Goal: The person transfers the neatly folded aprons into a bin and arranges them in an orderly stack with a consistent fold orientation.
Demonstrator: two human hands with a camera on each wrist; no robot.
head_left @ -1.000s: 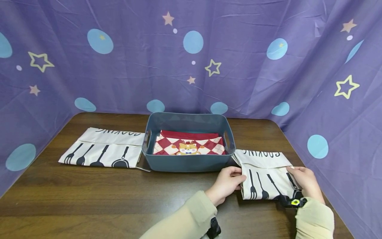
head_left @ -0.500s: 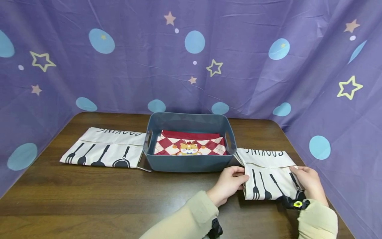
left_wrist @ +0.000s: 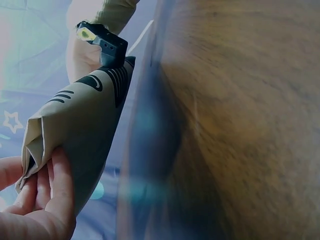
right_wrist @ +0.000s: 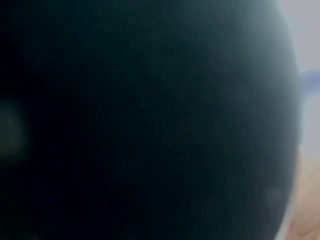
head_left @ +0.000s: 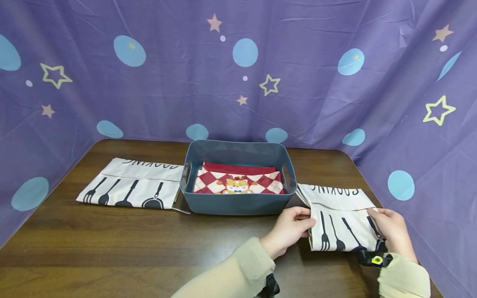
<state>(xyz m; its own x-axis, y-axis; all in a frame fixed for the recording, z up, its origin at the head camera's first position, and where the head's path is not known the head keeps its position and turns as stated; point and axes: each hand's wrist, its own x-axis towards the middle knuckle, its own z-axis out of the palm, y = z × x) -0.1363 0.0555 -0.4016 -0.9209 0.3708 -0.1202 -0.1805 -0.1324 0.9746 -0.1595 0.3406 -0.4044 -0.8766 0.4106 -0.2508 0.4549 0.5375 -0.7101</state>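
A folded white apron (head_left: 343, 227) with black utensil prints and the word COOKING lies right of the blue-grey basket (head_left: 238, 205). My left hand (head_left: 288, 229) pinches its left edge, thumb on top and fingers beneath. At its right edge, my right hand (head_left: 395, 231) grips the cloth with the thumb on top; its other fingers are mostly hidden. In the left wrist view the layered fold of the apron (left_wrist: 75, 120) sits between the thumb and fingers of the left hand (left_wrist: 42, 200), its near part held off the table. Dark, blurred cloth fills most of the right wrist view.
A matching folded white apron (head_left: 130, 190) lies left of the basket, a thin string at its corner. Inside the basket is a folded red-and-cream checked cloth (head_left: 261, 182) with a cartoon animal print. A purple curtain (head_left: 167, 82) stands behind the brown table (head_left: 112, 248).
Both hands and the held apron have shifted slightly to the right. The whole head view has drifted a little too. Both hands keep their hold on the cloth.
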